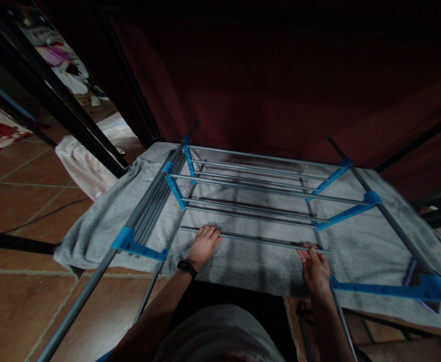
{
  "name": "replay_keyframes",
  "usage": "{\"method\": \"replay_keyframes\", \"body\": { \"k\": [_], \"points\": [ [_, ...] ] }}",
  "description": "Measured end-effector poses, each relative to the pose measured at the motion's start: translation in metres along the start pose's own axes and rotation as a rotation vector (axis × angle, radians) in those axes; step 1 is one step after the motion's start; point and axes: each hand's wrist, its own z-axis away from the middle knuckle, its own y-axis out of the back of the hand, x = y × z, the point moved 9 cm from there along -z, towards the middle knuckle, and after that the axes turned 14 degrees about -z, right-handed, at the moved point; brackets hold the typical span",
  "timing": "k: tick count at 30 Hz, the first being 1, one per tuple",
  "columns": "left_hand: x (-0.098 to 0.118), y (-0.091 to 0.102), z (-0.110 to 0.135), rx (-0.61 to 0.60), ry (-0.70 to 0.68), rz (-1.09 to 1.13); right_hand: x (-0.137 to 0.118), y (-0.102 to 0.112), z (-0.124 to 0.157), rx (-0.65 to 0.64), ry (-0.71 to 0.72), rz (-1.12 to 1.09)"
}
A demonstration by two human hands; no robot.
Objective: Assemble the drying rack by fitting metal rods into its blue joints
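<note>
A thin grey metal tube [258, 240] lies crosswise in front of me between the two sides of a partly built rack. My left hand [204, 246], with a dark band on its wrist, closes over the tube near its left end. Close to the other end, my right hand [314, 269] grips the same tube between thumb and fingers. Beyond it, several crossbars [265, 188] span the frame. Blue plastic brackets join the uprights on both sides, among them a near left bracket [137, 245] and a near right bracket [390, 290].
Several loose tubes [156, 211] lie side by side at the left on a grey blanket [103, 221]. A dark red panel [281, 85] rises behind the rack. Long side poles [81, 296] reach toward me over the tiled floor [17, 301]. A striped cloth [88, 166] lies at the left.
</note>
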Motion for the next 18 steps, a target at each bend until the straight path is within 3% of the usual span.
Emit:
{"method": "replay_keyframes", "body": {
  "k": [18],
  "points": [
    [0.0072,0.0002,-0.0014,-0.042,-0.025,-0.069,-0.0019,-0.0073,0.0046,0.004,-0.002,-0.029]
  ]
}}
